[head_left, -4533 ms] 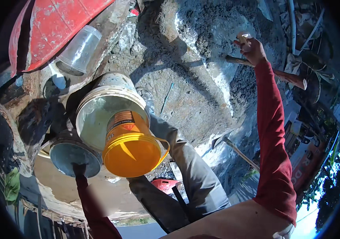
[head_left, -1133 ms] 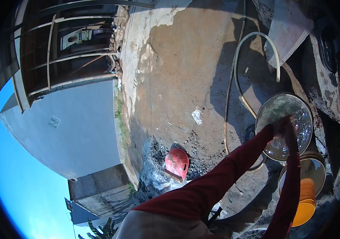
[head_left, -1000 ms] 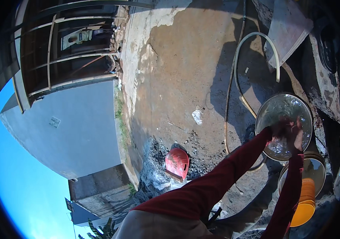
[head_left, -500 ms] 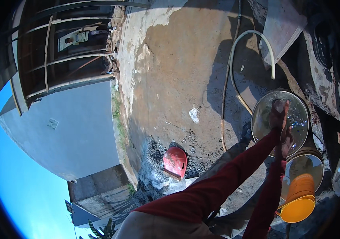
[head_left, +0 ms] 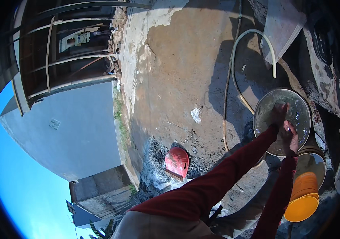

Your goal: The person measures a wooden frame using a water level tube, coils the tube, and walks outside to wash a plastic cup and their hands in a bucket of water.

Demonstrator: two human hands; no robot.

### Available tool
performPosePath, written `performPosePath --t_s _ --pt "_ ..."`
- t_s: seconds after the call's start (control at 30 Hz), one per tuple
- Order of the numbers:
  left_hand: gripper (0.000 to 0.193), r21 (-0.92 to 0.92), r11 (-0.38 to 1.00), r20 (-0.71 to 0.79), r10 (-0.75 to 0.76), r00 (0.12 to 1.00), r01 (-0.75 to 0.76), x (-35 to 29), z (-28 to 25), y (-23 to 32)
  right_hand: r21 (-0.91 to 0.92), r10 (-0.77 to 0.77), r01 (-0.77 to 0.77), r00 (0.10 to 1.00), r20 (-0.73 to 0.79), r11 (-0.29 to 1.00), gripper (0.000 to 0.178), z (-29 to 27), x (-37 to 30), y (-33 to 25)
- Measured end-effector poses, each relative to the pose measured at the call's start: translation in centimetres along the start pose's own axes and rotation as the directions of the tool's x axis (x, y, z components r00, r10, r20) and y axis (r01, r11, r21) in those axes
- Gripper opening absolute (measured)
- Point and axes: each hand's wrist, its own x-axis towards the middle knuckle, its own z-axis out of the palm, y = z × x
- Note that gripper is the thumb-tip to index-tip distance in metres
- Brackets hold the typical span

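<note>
A round drum (head_left: pixel 260 140) filled with water stands at the right, its surface rippled and glinting. My left hand (head_left: pixel 278 116) reaches down at the water near its middle. Its fingers are bent around a roundish pale shape, too blurred to name. Closer to me, my right hand (head_left: pixel 291 140) hangs over the drum's near right part with its fingers curled. A small bright spot shows at its fingertips; whether it is a thing or wet glare is unclear. Both forearms are in dark red sleeves.
A second water-filled container (head_left: pixel 316 161) adjoins the drum, with an orange bucket (head_left: pixel 303 195) tilted at it. A pale hose (head_left: pixel 234 51) curves beside the drum. A red basin-like scoop (head_left: pixel 176 162) lies on grey gravel (head_left: pixel 150 159). Concrete slabs (head_left: pixel 283 30) lean at the far right.
My right hand has drawn back toward me and right, apart from the left. My left hand has shifted slightly lower at the water, and the round shape there looks fainter.
</note>
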Motion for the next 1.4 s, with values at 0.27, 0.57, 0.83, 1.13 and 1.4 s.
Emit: performPosePath --t_s 0.27,0.57,0.83,1.13,1.4 --pt "0.063 0.021 0.999 0.041 -0.043 0.998 0.042 0.4 0.5 1.5 0.261 0.337 -0.284 0.923 -0.187 0.923 0.060 3.4 -0.6 -3.8" --pt "0.056 -0.229 0.972 -0.107 0.023 0.994 -0.047 0.8 -0.2 3.8 -0.380 -0.198 -0.049 0.788 -0.583 0.924 0.045 6.3 0.0 -5.8" --pt "0.066 -0.421 0.832 0.121 0.445 0.887 -0.361 0.8 -0.5 2.2 0.476 0.185 0.185 0.756 -0.628 0.860 0.032 9.0 -1.6 -8.6" --pt "0.094 -0.493 0.609 0.559 -0.324 0.763 0.621 4.2 -1.1 -2.6 0.042 0.031 -0.001 0.687 -0.726 0.999 0.041 7.8 -1.8 -5.7" --pt "0.076 -0.664 0.729 0.211 -0.032 0.977 0.167 1.6 0.0 -0.2 -0.151 -0.295 0.267 0.655 -0.695 0.952 0.027 7.5 -0.2 -1.7"
